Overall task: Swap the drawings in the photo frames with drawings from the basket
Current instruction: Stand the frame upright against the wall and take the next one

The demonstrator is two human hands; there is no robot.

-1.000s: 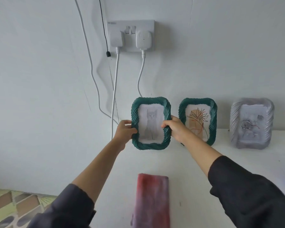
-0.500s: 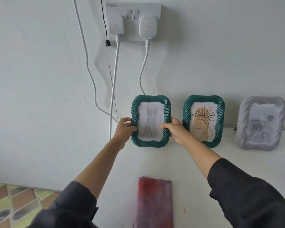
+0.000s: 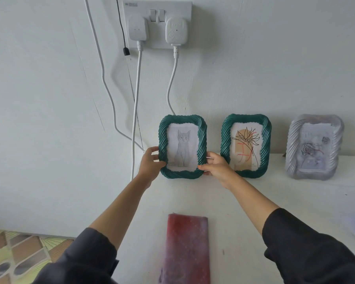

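Three ribbed frames, one drawing each; your left hand [image 3: 150,163] and right hand [image 3: 217,167] fingers clamped the green cat-drawing frame [image 3: 182,146].

Count: 3 photo frames on bench — 2 green [image 3: 182,147] [image 3: 246,145], 1 silver-grey [image 3: 315,147]. 3 drawings, one per frame. 2 hands [image 3: 151,161] [image 3: 218,166]. 1 red cloth [image 3: 187,249]. 1 double wall socket [image 3: 158,24], 2 white plugs [image 3: 137,27] [image 3: 176,30].
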